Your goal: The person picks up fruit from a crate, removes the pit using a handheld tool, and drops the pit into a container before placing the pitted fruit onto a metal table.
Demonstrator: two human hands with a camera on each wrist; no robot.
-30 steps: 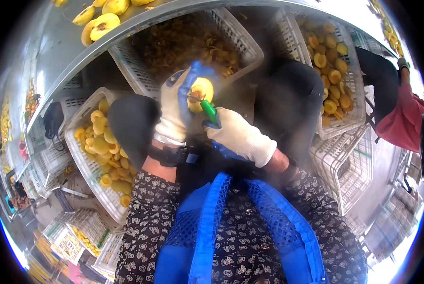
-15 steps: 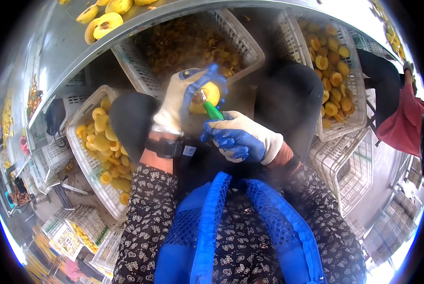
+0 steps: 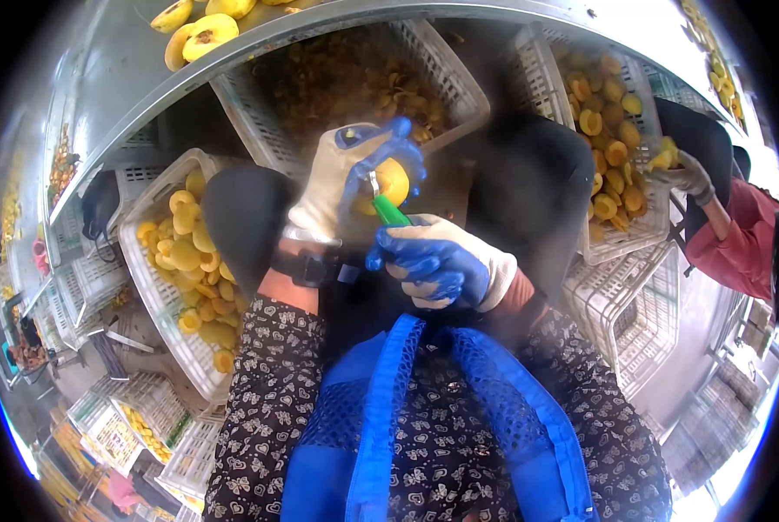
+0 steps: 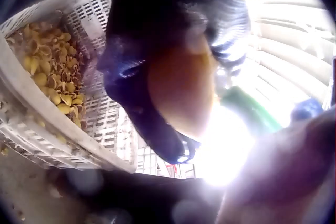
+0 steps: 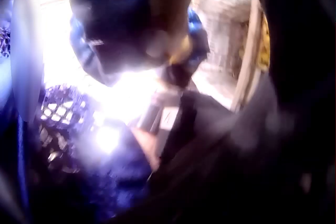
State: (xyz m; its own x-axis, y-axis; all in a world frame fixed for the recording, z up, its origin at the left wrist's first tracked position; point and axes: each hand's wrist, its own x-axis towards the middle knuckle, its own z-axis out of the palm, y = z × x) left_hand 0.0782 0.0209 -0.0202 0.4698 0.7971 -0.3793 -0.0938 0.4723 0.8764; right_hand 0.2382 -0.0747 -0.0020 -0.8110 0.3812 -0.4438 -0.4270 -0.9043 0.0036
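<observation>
My left hand (image 3: 333,170), in a white glove with a blue coated palm, holds a yellow peach half (image 3: 394,180) between curled fingers and thumb. In the left wrist view the peach half (image 4: 181,90) sits against the dark glove. My right hand (image 3: 446,265), gloved alike, grips the green handle of a pitting knife (image 3: 391,210). Its short metal tip is at the left side of the peach half, partly hidden there. The right wrist view is dark and glaring; the gloved right hand (image 5: 131,24) fills its top.
Ahead, below the metal table edge (image 3: 320,28), stands a white crate (image 3: 446,65) of brown and yellow scraps. Crates of peach halves stand at left (image 3: 159,291) and right (image 3: 615,248). More peach halves (image 3: 211,35) lie on the table. Another person's gloved hand (image 3: 692,178) holds yellow fruit at far right.
My right hand has rolled so its blue fingers face up, and the knife tip has shifted on the peach half. Brown showing at the tip earlier is out of sight. The other person's hand has come over the crate.
</observation>
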